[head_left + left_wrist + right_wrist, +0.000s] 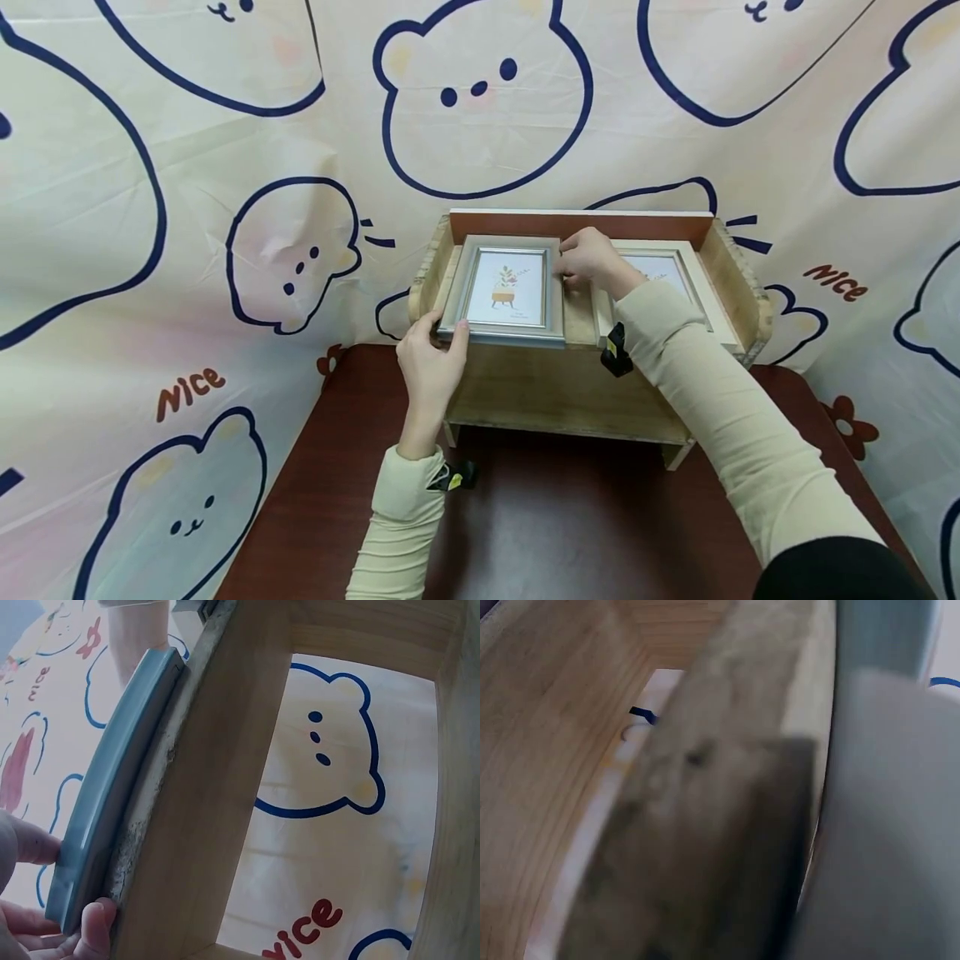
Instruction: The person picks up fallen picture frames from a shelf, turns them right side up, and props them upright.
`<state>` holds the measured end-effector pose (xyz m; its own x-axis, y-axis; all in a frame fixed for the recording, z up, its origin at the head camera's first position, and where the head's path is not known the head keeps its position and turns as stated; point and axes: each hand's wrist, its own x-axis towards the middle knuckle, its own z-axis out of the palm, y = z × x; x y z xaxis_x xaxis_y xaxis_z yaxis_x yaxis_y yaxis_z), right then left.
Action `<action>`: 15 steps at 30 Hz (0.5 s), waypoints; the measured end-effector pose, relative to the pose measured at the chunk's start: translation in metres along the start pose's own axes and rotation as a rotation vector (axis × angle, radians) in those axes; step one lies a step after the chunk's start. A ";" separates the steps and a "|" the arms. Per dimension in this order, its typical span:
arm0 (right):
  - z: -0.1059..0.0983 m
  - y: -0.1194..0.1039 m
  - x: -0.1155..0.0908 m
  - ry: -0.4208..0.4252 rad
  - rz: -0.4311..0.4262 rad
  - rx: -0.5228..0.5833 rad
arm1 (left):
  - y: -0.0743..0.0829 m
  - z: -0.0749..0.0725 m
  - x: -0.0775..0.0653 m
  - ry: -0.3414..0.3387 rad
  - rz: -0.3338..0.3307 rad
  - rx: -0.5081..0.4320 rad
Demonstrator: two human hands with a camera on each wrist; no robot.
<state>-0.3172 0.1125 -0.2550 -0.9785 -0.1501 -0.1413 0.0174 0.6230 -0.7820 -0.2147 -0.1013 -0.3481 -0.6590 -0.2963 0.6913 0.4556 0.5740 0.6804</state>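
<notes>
A grey-blue picture frame (555,308) with a potted-plant print lies face up on the left part of a wooden shelf's top (580,321). My left hand (431,367) grips its near left corner, the thumb on the front edge; in the left wrist view, fingers (34,844) pinch the end of the frame (112,780). At the frame's far right side, my right hand (592,258) holds the edge with bent fingers; its fingertips are partly hidden. A cream picture frame (693,275) lies on the right, partly covered by the right forearm. The right wrist view is blurred and shows no fingers.
The shelf has raised side panels (735,275) and a brown back panel (517,223). It stands on a dark red-brown table (570,533) with an open space beneath its top. A cloth printed with cartoon animals (480,150) hangs behind and around.
</notes>
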 end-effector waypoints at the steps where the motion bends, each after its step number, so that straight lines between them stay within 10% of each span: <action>1: 0.001 0.000 0.000 0.016 -0.008 -0.016 | 0.001 0.000 0.000 0.007 -0.007 -0.009; 15: 0.009 -0.001 -0.004 0.144 0.056 0.191 | 0.002 0.000 -0.003 -0.011 -0.118 -0.191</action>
<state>-0.3119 0.1054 -0.2591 -0.9938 0.0000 -0.1108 0.0979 0.4691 -0.8777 -0.2115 -0.0996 -0.3484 -0.7200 -0.3441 0.6026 0.4798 0.3805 0.7906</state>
